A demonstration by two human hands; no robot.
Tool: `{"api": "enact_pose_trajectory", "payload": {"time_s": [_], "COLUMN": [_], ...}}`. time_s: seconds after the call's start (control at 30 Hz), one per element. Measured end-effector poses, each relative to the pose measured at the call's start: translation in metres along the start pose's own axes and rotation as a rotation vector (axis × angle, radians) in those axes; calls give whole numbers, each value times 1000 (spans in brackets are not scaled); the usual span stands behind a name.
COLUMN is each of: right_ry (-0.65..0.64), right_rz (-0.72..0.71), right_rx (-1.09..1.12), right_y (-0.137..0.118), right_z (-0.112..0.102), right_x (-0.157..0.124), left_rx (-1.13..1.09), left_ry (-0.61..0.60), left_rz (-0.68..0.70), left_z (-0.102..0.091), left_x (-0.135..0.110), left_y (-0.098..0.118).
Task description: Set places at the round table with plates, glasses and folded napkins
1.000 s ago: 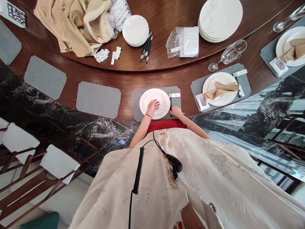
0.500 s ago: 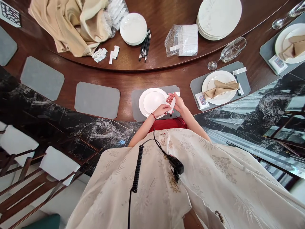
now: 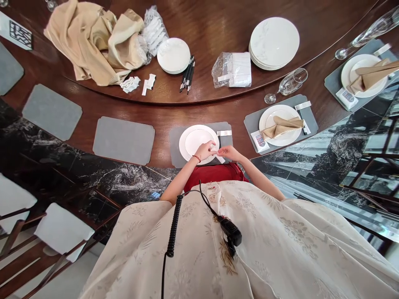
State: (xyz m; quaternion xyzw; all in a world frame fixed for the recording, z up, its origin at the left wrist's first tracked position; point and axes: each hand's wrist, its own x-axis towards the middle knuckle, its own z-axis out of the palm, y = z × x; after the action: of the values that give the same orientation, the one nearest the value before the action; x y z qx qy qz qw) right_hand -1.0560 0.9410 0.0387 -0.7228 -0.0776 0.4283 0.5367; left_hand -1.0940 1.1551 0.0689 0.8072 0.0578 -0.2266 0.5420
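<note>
"What's at the left of that dark polished wood surface point(image 3: 162, 116)?"

"A matte grey placemat point(image 3: 124, 140) with notched corners. The next matte grey placemat point(image 3: 174, 145) along carries a round white ceramic plate point(image 3: 183, 143), a shallow dish with a wide, smooth rim."

"And the person's hands?"

"Both are over the near edge of that plate. The slim left hand point(image 3: 204, 151), with a thin red cord bracelet point(image 3: 196, 158) at the wrist, has curled fingers, and their tips pinch the upper end of a narrow white paper strip point(image 3: 220, 159)."

"Where's the strip, and which way does it lie?"

"Between the two hands, above the plate's right rim. Its long axis slants from upper left down to lower right, towards the person's body."

"Is the right hand gripping it too?"

"The right hand point(image 3: 227, 153) reaches in from the right, with its fingers extended and close to the strip. From here I can't tell whether that grip has hold of it."

"What's beyond that?"

"Thin black chopsticks point(image 3: 219, 141) lie upright beside the plate under a white paper band point(image 3: 224, 133). Further right, a folded tan cloth napkin point(image 3: 282, 126) rests on another round white plate point(image 3: 274, 109)."
</note>
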Motion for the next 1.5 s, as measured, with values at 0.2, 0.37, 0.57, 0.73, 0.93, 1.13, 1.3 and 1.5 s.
{"api": "enact_pose_trajectory", "payload": {"time_s": [0.2,0.37,0.57,0.73,0.93,1.13,1.3,1.5], "right_ry": [409,480,480,495,603,667,735,1156], "right_rz": [376,529,503,498,368,304,389,490], "right_rx": [-59,-60,-119,-208,-116,128,522,815], "right_y": [58,94,104,97,73,8,-58,-87], "right_z": [-7,-4,2,0,-30,-94,-116,-97], "right_x": [21,35,42,37,64,168,260,310], "left_rx": [-180,-250,-274,-289,-281,-267,-146,98], "left_ry": [260,294,309,298,334,572,733,889], "left_rz": [-79,-150,-158,-174,-193,-176,-77,-17], "left_z": [3,0,-7,-9,-21,-102,-226,-378], "left_x": [-5,-15,-17,-9,5,40,105,236], "left_y": [-15,-31,-41,-41,-40,-53,-47,-41]}}
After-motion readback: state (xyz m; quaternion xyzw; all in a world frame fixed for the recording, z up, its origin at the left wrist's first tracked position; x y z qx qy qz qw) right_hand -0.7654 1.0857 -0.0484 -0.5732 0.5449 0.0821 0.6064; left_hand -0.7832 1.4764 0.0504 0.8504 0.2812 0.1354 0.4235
